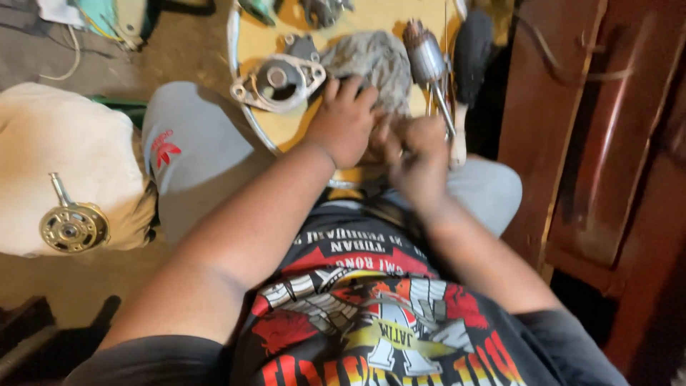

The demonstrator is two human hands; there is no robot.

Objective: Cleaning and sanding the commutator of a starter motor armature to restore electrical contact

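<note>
Dim warm indoor light, dark shadowed corners, hands (386, 139) motion-blurred (right one most)

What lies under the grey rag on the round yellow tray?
The grey rag rests on the round yellow tray, the left hand pressing its near edge. Anything beneath the rag is covered.

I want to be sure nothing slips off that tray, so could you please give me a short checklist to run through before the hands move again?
1. Left hand rests on the grey cloth: ok.
2. Right hand grip: cannot tell, it is blurred and what it holds is hidden.
3. Round yellow tray steady on the lap: cannot tell, its near edge is hidden.
4. Metal motor housing lies on the tray, beside the left hand: ok.
5. Rotor with shaft is close to the right hand, touching or not unclear: cannot tell.
</note>
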